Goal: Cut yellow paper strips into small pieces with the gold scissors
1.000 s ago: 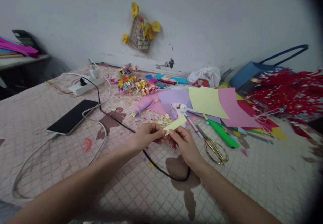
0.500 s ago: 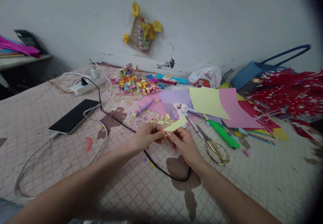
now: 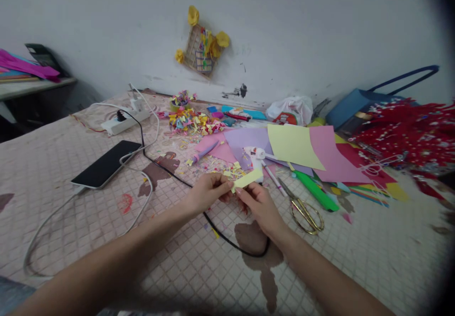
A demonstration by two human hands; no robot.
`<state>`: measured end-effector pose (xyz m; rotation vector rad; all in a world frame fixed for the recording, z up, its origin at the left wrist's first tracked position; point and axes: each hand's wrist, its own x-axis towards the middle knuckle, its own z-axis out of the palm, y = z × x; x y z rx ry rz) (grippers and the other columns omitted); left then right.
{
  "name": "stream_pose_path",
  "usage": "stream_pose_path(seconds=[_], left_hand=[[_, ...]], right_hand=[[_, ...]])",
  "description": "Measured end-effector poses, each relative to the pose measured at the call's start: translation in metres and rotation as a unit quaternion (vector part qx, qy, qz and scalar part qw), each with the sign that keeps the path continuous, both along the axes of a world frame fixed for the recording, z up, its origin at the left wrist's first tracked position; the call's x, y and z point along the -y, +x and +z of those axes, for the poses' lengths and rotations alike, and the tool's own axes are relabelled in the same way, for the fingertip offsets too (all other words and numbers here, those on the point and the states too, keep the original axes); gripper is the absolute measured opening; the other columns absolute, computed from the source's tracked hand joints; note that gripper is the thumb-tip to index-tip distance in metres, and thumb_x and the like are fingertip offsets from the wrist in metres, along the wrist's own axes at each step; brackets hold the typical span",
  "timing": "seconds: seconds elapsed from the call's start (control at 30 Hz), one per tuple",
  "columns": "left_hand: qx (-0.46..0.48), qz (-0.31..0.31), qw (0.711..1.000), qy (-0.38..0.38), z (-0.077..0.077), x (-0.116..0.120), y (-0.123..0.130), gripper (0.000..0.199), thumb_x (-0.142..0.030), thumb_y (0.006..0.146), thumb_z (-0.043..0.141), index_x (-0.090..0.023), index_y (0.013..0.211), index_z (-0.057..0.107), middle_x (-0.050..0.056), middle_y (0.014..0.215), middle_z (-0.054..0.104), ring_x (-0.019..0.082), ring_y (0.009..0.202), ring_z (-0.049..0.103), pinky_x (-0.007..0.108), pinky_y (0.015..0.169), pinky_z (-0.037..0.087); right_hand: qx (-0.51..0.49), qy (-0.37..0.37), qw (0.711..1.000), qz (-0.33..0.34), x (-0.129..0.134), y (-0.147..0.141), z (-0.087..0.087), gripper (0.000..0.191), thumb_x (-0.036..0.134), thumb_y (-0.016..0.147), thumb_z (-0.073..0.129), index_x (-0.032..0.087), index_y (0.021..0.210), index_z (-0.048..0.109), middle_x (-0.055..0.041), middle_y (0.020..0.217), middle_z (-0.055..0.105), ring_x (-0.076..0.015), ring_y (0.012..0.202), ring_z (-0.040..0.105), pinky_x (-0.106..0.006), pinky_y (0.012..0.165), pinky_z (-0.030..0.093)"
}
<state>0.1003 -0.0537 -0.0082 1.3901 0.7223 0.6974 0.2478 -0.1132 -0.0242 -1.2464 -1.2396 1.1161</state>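
Between my two hands is a short pale yellow paper strip [image 3: 248,178], its free end pointing up and right. My left hand [image 3: 212,191] pinches its lower left end. Thumb and fingers of my right hand [image 3: 256,203] close on its lower edge. Some of the fingers underneath are hidden. Just beyond the hands lie small yellow paper scraps [image 3: 232,168] and a white glue gun [image 3: 256,153]. Gold-handled scissors [image 3: 306,214] and a green utility knife [image 3: 316,190] rest to the right of my right hand.
A black cord [image 3: 227,240] loops under my hands. To the left lie a phone [image 3: 106,164] on a white cable and a power strip [image 3: 124,122]. Coloured paper sheets [image 3: 295,145], a heap of paper bits [image 3: 194,121] and red tinsel-like material [image 3: 415,131] lie toward the wall.
The yellow strip has turned slightly, showing more of its broad face. Both hands stay in nearly the same place, and the whole view has shifted a little.
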Motion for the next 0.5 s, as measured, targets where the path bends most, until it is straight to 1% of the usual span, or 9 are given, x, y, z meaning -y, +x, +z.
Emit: stream_pose_path(seconds=[0.1,0.2,0.27,0.37,0.43,0.5], left_hand=[[-0.007,-0.008,1.000,-0.005,-0.0017,-0.0006,0.0003,0.034,-0.045,0.072,0.060,-0.012,0.067,0.057,0.002,0.061,0.061,0.009,0.053,0.055,0.019,0.054,0.045],[-0.011,-0.017,1.000,-0.003,-0.0035,-0.0018,0.0006,0.032,-0.044,0.069,0.063,-0.012,0.068,0.058,0.002,0.061,0.061,0.009,0.054,0.055,0.021,0.055,0.046],[-0.011,-0.015,1.000,0.012,-0.0036,-0.0028,0.0003,0.031,-0.041,0.066,0.066,-0.012,0.067,0.057,0.002,0.058,0.060,0.009,0.052,0.054,0.020,0.053,0.045],[-0.013,-0.021,0.999,0.025,-0.0019,-0.0037,-0.0010,0.031,-0.041,0.067,0.066,-0.012,0.064,0.056,0.001,0.055,0.059,0.008,0.049,0.053,0.019,0.050,0.044],[-0.017,-0.039,0.999,0.012,-0.0008,-0.0035,-0.0018,0.031,-0.040,0.067,0.065,-0.012,0.064,0.054,0.001,0.056,0.060,0.008,0.049,0.055,0.020,0.050,0.045],[-0.020,-0.054,0.998,-0.011,-0.0008,-0.0033,-0.0021,0.031,-0.040,0.068,0.065,-0.012,0.066,0.054,0.003,0.061,0.063,0.010,0.052,0.058,0.022,0.052,0.048]], right_hand=[[0.015,0.012,1.000,-0.015,-0.0007,0.0013,-0.0011,0.023,0.039,0.078,0.057,0.017,0.071,0.052,0.0052,0.055,0.047,-0.0080,0.043,0.042,-0.020,0.040,0.036],[0.022,0.011,0.999,-0.030,-0.0010,0.0015,-0.0016,0.023,0.039,0.078,0.057,0.017,0.071,0.051,0.0050,0.053,0.047,-0.0082,0.042,0.042,-0.020,0.039,0.035],[0.016,0.005,1.000,-0.024,-0.0013,0.0011,-0.0022,0.023,0.039,0.078,0.056,0.018,0.070,0.051,0.0051,0.052,0.047,-0.0083,0.042,0.041,-0.020,0.039,0.034],[0.000,-0.001,1.000,-0.015,-0.0017,0.0009,-0.0035,0.024,0.040,0.080,0.055,0.017,0.070,0.052,0.0051,0.050,0.047,-0.0084,0.041,0.041,-0.020,0.038,0.034],[-0.005,-0.003,1.000,-0.019,-0.0018,0.0014,-0.0039,0.026,0.040,0.080,0.054,0.017,0.069,0.052,0.0049,0.049,0.046,-0.0084,0.041,0.041,-0.020,0.038,0.033],[-0.003,-0.001,1.000,-0.027,-0.0017,0.0021,-0.0034,0.027,0.039,0.081,0.054,0.016,0.066,0.052,0.0048,0.049,0.045,-0.0082,0.042,0.040,-0.020,0.039,0.032]])
